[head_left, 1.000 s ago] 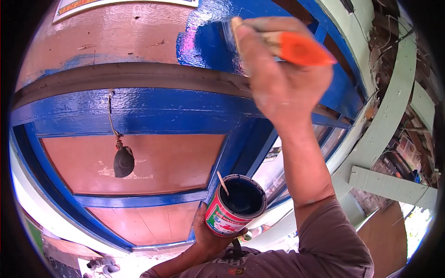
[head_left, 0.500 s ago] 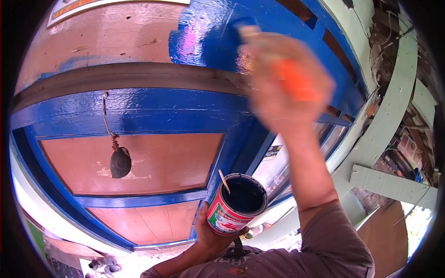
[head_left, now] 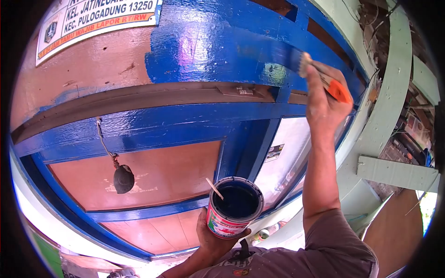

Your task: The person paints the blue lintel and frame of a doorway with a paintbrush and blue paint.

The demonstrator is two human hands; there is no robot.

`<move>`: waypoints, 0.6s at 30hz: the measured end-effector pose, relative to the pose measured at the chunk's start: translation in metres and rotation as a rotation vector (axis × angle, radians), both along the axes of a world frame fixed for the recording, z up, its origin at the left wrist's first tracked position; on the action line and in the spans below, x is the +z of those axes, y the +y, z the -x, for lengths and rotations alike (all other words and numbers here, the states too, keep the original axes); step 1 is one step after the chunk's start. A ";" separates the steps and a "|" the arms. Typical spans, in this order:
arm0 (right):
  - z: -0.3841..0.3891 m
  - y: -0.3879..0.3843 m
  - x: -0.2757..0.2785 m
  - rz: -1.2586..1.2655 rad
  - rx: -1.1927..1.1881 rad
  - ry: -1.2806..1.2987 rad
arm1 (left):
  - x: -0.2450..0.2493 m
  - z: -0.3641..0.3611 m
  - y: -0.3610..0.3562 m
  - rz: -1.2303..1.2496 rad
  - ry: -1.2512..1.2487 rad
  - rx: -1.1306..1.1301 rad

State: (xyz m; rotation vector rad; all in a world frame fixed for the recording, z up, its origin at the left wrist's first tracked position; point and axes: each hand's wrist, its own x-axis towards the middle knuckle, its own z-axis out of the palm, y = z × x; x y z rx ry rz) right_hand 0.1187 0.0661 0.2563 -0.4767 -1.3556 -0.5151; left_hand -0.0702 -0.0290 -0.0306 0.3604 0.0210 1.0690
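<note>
My right hand (head_left: 328, 95) grips a paintbrush (head_left: 340, 91) with an orange handle end. Its blue-coated bristles lie against the upper wooden panel (head_left: 106, 60), where wet blue paint covers the right part and bare pinkish-brown wood shows at the left. Low in the view, my left hand (head_left: 211, 238) is wrapped round the paint can (head_left: 227, 227) from below and the side. The red-labelled can is without a lid and holds dark blue paint (head_left: 236, 201). A thin wooden stick (head_left: 214, 189) leans out over its rim.
A white sign (head_left: 99, 23) is fixed to the panel's upper left. Below a brown ledge (head_left: 162, 93), a dark rounded object (head_left: 123, 178) hangs on a cord before the blue-framed door (head_left: 153, 211). Pale green boards (head_left: 394, 171) and stacked clutter stand at the right.
My right hand has moved right with the brush, now farther from the unpainted wood. The view has shifted up, so more of the sign shows. My left hand keeps hold of the can.
</note>
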 end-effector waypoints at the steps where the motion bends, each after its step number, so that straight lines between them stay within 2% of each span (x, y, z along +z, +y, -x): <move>1: -0.008 0.001 -0.004 -0.033 -0.059 0.021 | 0.000 0.001 0.001 -0.010 0.016 0.016; 3: 0.002 0.017 -0.010 -0.171 -0.020 -0.120 | 0.003 0.001 -0.001 -0.034 0.182 0.112; 4: 0.010 0.021 -0.013 -0.239 -0.012 -0.181 | 0.005 -0.002 -0.004 -0.028 0.136 0.111; 5: 0.036 0.007 -0.014 -0.176 -0.206 -0.268 | 0.005 -0.004 -0.005 -0.027 0.097 0.097; 6: 0.055 0.005 -0.012 -0.289 -0.164 -0.347 | 0.006 -0.007 -0.007 -0.025 0.065 0.075; 7: 0.074 0.009 -0.012 -0.368 0.041 -0.328 | 0.005 -0.011 -0.007 -0.024 0.031 0.054; 9: 0.097 -0.006 -0.014 -0.372 0.241 -0.379 | 0.000 -0.014 -0.001 -0.019 -0.055 0.034; 12: 0.105 -0.001 -0.019 -0.320 0.337 -0.367 | 0.006 -0.019 0.001 0.059 -0.082 0.052; 14: 0.061 0.021 -0.017 -0.252 0.223 -0.279 | 0.007 -0.017 0.003 0.042 -0.151 -0.036; 15: 0.028 0.026 -0.018 -0.140 0.336 -0.195 | 0.004 -0.017 0.004 0.028 -0.167 -0.062; 16: -0.005 0.023 -0.025 0.041 0.348 -0.058 | 0.002 -0.018 0.006 0.012 -0.182 -0.085; 18: -0.074 0.021 -0.028 0.098 0.269 0.085 | 0.001 -0.016 0.007 0.014 -0.202 -0.119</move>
